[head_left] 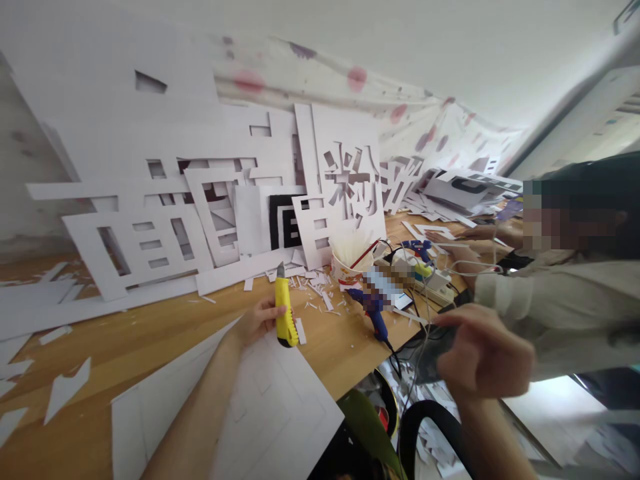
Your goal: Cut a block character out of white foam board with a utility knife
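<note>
Head cam: left hand (259, 322) gripped the cutter (283, 308) blade-up, probably so its edge cleared the sheet (273, 407). Right hand (484, 353) curled; I couldn't tell if it held anything.

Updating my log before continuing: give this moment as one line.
left hand: holds yellow plastic utility knife; right hand: raised, curled, contents unclear; flat white marked sheet: beneath left forearm, on brown wooden table

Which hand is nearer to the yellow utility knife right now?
Left. The left hand holds the yellow utility knife; the right hand is well off to its right, not touching it, beyond the nearer blue glue gun.
</note>
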`<state>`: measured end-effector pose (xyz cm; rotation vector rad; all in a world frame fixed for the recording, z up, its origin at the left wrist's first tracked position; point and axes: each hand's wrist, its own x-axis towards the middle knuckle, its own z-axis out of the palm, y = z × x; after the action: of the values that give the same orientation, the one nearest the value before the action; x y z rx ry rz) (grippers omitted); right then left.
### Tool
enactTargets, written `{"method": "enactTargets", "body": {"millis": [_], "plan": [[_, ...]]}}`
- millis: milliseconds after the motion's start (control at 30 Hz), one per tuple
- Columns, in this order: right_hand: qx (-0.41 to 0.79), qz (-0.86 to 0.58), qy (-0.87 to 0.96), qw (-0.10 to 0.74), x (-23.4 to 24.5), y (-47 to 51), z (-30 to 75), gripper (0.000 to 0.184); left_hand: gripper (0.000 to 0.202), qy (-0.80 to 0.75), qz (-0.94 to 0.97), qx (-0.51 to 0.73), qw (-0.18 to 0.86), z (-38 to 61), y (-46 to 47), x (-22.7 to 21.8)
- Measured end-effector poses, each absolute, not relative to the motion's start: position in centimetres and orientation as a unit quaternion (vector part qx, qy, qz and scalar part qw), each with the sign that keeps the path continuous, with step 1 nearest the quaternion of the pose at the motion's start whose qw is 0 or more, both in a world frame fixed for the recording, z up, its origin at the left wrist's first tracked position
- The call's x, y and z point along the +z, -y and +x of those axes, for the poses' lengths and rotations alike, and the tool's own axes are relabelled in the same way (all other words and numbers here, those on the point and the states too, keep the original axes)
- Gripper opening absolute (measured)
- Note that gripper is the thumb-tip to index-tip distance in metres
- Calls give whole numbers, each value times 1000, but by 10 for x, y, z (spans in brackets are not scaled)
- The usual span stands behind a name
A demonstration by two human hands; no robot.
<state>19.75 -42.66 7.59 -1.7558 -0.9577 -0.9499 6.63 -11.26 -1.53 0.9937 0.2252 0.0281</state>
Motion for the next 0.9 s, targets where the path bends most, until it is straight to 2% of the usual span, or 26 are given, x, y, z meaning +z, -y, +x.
{"method": "enactTargets", "body": {"millis": [33,133,200,267,333,367,433,533,667,900], "plan": [[-371,-686,431,455,72,417,183,21,38,-111,477,13,872,66,112,-16],[-268,-656,586,395,59,385,149,29,39,-111,483,20,868,63,110,-18],[-303,-633,616,358,54,379,147,33,40,-115,481,36,869,59,108,-19],[-370,-656,528,391,52,392,168,27,42,-125,475,51,869,57,107,-19],[-437,-713,348,424,52,420,206,19,42,-133,471,55,870,57,107,-18],[-447,-744,248,430,53,435,228,24,41,-135,471,53,870,57,107,-18],[-366,-827,202,377,51,460,269,39,38,-134,470,47,871,59,107,-17],[-200,-921,253,218,38,472,308,45,33,-136,473,46,869,59,108,-16],[-146,-931,283,176,11,462,318,42,34,-140,479,53,865,56,108,-15],[-132,-937,287,148,-9,461,321,42,37,-138,475,38,868,58,108,-13]]}}
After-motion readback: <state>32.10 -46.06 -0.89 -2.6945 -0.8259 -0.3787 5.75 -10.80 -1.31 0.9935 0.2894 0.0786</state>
